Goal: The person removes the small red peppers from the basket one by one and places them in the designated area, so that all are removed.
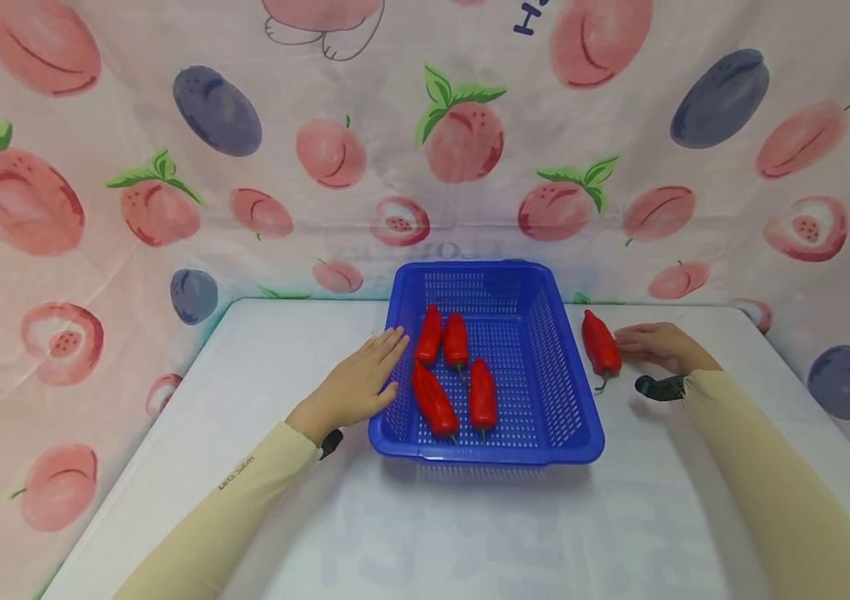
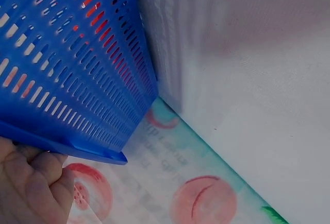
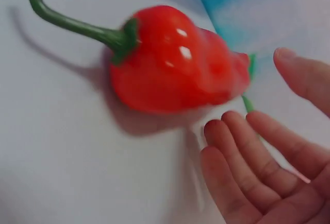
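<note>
A blue perforated plastic basket [image 1: 552, 358] stands on the white table, with several red peppers [image 1: 482, 396] lying in its left half. My left hand [image 1: 357, 379] rests its fingers on the basket's left rim; in the left wrist view the fingers [image 2: 49, 172] lie along that rim. Outside the basket, to its right, one red pepper [image 1: 602, 342] with a curved green stem [image 3: 72, 26] lies on the table. Close by on its right side is my right hand [image 1: 657, 346], its fingers [image 3: 258, 167] extended and slightly bent, thumb apart, with nothing between them.
The white table [image 1: 260, 358] runs back to a hanging cloth [image 1: 395, 108] printed with peaches and other fruit, close behind the basket. Dark wrist straps [image 1: 661, 387] show below both hands.
</note>
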{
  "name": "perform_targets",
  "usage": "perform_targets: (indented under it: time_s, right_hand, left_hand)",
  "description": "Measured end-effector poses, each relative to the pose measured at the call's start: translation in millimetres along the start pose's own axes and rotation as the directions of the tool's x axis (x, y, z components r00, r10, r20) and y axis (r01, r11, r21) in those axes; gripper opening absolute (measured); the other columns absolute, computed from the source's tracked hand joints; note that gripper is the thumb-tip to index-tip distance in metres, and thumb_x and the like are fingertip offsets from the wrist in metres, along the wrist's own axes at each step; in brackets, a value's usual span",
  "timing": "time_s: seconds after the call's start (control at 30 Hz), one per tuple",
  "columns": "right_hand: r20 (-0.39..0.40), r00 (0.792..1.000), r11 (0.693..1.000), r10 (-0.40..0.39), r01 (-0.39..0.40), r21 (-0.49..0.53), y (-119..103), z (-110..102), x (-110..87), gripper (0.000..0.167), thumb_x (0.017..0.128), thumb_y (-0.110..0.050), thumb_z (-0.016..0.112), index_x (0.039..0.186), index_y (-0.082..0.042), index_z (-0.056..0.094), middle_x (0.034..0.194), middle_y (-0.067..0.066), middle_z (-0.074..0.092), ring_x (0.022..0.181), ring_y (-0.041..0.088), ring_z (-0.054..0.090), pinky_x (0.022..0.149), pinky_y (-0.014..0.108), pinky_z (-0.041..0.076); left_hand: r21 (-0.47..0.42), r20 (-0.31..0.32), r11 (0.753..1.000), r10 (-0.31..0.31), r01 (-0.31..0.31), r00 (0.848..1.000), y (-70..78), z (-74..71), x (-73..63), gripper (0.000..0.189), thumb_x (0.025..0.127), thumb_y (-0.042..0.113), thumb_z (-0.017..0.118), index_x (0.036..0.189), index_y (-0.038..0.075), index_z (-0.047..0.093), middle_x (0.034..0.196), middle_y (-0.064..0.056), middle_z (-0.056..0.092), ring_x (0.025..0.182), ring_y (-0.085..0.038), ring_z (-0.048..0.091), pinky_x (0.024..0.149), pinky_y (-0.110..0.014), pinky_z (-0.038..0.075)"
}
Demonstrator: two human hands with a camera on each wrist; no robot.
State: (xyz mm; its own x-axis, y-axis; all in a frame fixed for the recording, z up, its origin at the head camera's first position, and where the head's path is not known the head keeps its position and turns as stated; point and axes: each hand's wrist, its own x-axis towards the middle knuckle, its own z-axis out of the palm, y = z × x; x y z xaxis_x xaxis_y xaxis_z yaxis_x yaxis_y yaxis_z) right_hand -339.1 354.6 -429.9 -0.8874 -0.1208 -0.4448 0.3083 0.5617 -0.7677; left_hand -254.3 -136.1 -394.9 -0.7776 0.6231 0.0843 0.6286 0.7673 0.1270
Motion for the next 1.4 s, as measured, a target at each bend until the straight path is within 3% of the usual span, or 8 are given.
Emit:
perform_targets:
  time_s: [0.2, 0.33, 0.5, 0.6, 0.83, 1.03, 1.13, 1.4]
  right_hand:
    - [0.001, 0.991, 0.990, -0.135, 0.135, -0.037, -3, -15, -11.8, 0.071, 0.097, -0.039, 0.045, 0.147, 0.003, 0.021, 0.147, 0.031, 0.030, 0.132, 0.040, 0.041, 0.106, 0.050, 0.036]
    - [0.001, 0.980, 0.978, -0.198, 0.197, -0.061, -13, -24, -23.7, 0.070, 0.096, -0.039, 0.048, 0.147, 0.002, 0.024, 0.145, 0.028, 0.036, 0.114, 0.015, 0.061, 0.105, 0.049, 0.039]
    - [-0.001, 0.967, 0.963, -0.255, 0.254, -0.084, -31, -31, -37.2, 0.065, 0.094, -0.034, 0.053, 0.144, 0.000, 0.031, 0.120, -0.010, 0.059, 0.095, -0.011, 0.058, 0.093, 0.027, 0.052]
    - [0.003, 0.961, 0.957, -0.276, 0.275, -0.087, -44, -33, -45.6, 0.064, 0.093, -0.032, 0.055, 0.144, 0.001, 0.032, 0.113, -0.020, 0.058, 0.096, -0.010, 0.059, 0.087, 0.021, 0.053]
    - [0.046, 0.932, 0.923, -0.360, 0.363, -0.129, -84, -24, -62.9, 0.056, 0.094, -0.024, 0.055, 0.141, 0.001, 0.038, 0.137, 0.014, 0.052, 0.101, -0.006, 0.060, 0.091, 0.023, 0.052]
    - [0.093, 0.911, 0.872, -0.402, 0.412, -0.263, -122, -7, -72.3, 0.048, 0.093, -0.027, 0.056, 0.136, -0.008, 0.048, 0.137, 0.015, 0.052, 0.115, 0.015, 0.060, 0.100, 0.042, 0.047]
    - [0.122, 0.905, 0.860, -0.407, 0.425, -0.283, -139, 4, -71.8, 0.048, 0.092, -0.029, 0.057, 0.135, -0.009, 0.049, 0.134, 0.015, 0.055, 0.120, 0.027, 0.056, 0.102, 0.049, 0.044]
    - [0.188, 0.885, 0.870, -0.427, 0.459, -0.183, -169, 41, -51.1, 0.047, 0.089, -0.022, 0.062, 0.132, -0.003, 0.051, 0.130, 0.018, 0.057, 0.118, 0.026, 0.057, 0.100, 0.042, 0.048]
  left_hand:
    - [0.005, 0.006, 1.000, -0.003, 0.003, 1.000, -0.1, 0.9, 0.6, 0.065, 0.092, 0.024, 0.043, 0.148, -0.001, 0.022, 0.156, -0.017, 0.020, 0.146, -0.032, 0.017, 0.119, -0.044, 0.017]
    - [-0.004, 0.010, 1.000, -0.009, 0.010, 1.000, -0.3, 1.4, -0.5, 0.065, 0.093, 0.025, 0.043, 0.148, 0.000, 0.022, 0.156, -0.016, 0.020, 0.146, -0.031, 0.017, 0.119, -0.043, 0.017]
    - [-0.012, 0.002, 1.000, -0.010, 0.010, 1.000, -1.4, 2.3, -0.7, 0.064, 0.093, 0.024, 0.044, 0.148, 0.000, 0.022, 0.156, -0.016, 0.020, 0.146, -0.030, 0.017, 0.119, -0.043, 0.017]
    - [-0.006, 0.000, 1.000, -0.010, 0.010, 1.000, -1.8, 2.9, -0.2, 0.064, 0.093, 0.024, 0.044, 0.148, -0.001, 0.022, 0.156, -0.016, 0.020, 0.146, -0.030, 0.017, 0.119, -0.043, 0.017]
    - [-0.015, 0.003, 1.000, -0.017, 0.017, 1.000, -2.2, 3.3, 0.4, 0.064, 0.093, 0.025, 0.043, 0.148, 0.000, 0.022, 0.156, -0.016, 0.020, 0.146, -0.030, 0.017, 0.119, -0.043, 0.017]
    - [-0.014, 0.000, 1.000, -0.019, 0.018, 1.000, -2.0, 2.7, 1.3, 0.064, 0.093, 0.024, 0.043, 0.148, 0.000, 0.023, 0.156, -0.016, 0.020, 0.146, -0.031, 0.017, 0.119, -0.044, 0.017]
    - [-0.013, 0.002, 1.000, -0.019, 0.019, 1.000, -1.5, 2.8, 1.6, 0.064, 0.093, 0.024, 0.043, 0.148, 0.000, 0.023, 0.156, -0.016, 0.020, 0.146, -0.031, 0.017, 0.119, -0.043, 0.016]
    - [-0.015, -0.011, 1.000, -0.010, 0.010, 1.000, 1.2, 1.6, 1.8, 0.063, 0.092, 0.023, 0.044, 0.147, -0.001, 0.024, 0.156, -0.017, 0.021, 0.145, -0.031, 0.018, 0.119, -0.044, 0.017]
